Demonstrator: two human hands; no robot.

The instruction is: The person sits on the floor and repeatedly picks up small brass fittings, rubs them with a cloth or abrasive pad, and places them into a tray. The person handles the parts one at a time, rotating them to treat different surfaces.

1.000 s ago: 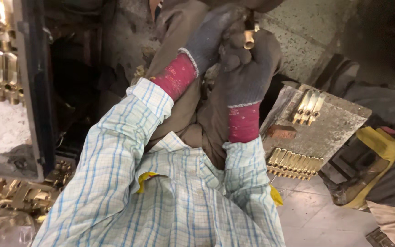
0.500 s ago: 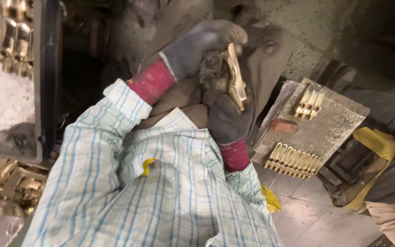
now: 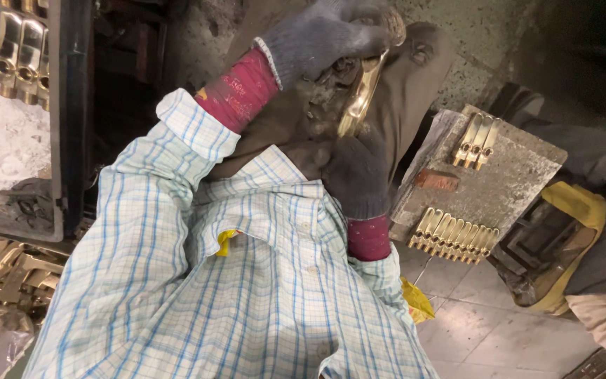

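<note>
Right over our lap, above the checked shirt [image 3: 247, 295], we've got the brass piece [image 3: 360, 98] clamped between both gloved hands. The left hand [image 3: 317, 38] sits on top of the brass piece, grey-gloved fingers [image 3: 359, 28] curled down tight over its upper end, a red cuff [image 3: 240, 88] showing at the wrist. The right hand [image 3: 359, 175] comes up from just below the brass piece, dark glove wrapped round its lower end, so both sets of fingers are closed on it. The brass piece itself stands nearly upright, tilted a little, its polished gold edge catching the light between the two gloves. To the right of the brass piece, well apart from it, lies a grey slab [image 3: 513, 182] carrying a row of brass parts [image 3: 454, 235] along its near edge and a small cluster of three brass parts [image 3: 477, 139] toward its far corner. Far to the left of the brass piece we see a dusty tray [image 3: 8, 161] with more gold-coloured parts [image 3: 22, 49] lined up at its top, and below that tray a loose heap of brass castings [image 3: 5, 270].
</note>
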